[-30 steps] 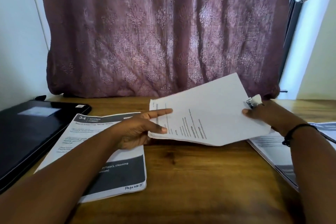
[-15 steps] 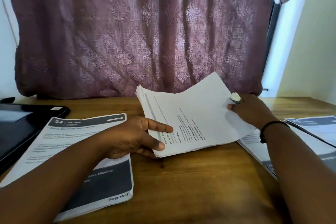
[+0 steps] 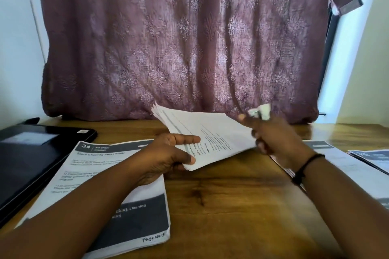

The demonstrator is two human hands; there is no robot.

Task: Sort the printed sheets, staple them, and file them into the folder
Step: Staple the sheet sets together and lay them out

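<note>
Mid-frame, above the brown wooden table (image 3: 231, 206): a white bundle of printed sheets (image 3: 212, 139), lifted clear of the wood. Left hand (image 3: 168, 155) pinching the bundle's near left corner, thumb on top, fingers beneath. Right hand (image 3: 275, 139) at the bundle's right end, blurred; grip curled round a small white stapler-like object (image 3: 260, 112), though whether those fingers also hold the paper cannot be told.

Long axis of the bundle running from lower left to upper right of the frame, text lines sideways to the viewer, far left corner fanned and tipped upward toward the mauve patterned curtain (image 3: 185, 44).

Likely step: squaring the sheets before stapling. Best done by tapping the edges flush on the table, keeping the left pinch firm so the fan closes, then stapling one corner only.

Lower left of the frame: a printed stack with dark header and footer bands (image 3: 101, 178), flat under the left forearm. Further left, a black folder (image 3: 31, 153). More printed sheets (image 3: 341, 162) at the right edge.
</note>
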